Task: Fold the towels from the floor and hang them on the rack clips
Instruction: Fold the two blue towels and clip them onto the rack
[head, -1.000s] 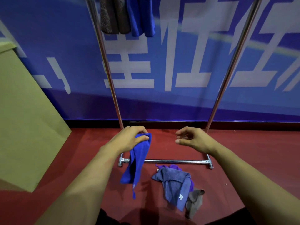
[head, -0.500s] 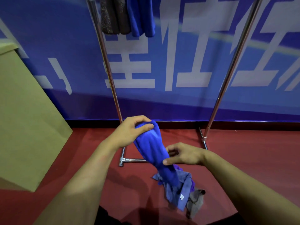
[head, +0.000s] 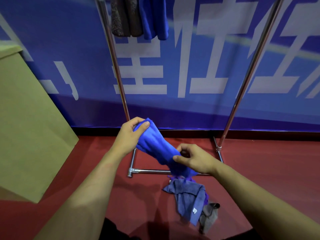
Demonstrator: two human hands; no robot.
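A bright blue towel (head: 156, 146) is stretched in the air between two hands, above a red floor (head: 270, 170). The left hand (head: 129, 137) pinches its upper end; the right hand (head: 194, 157) grips its lower end. Below lie a grey-blue towel (head: 188, 198) and a grey one (head: 210, 216), perhaps over a purple one. Behind stands a metal rack (head: 242, 87) with two towels (head: 140, 16) hanging.

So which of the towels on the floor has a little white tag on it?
The grey-blue towel lying on top of the pile, with the tag near its lower edge. The darker grey towel beside it and the purple towel peeking out beneath show none.
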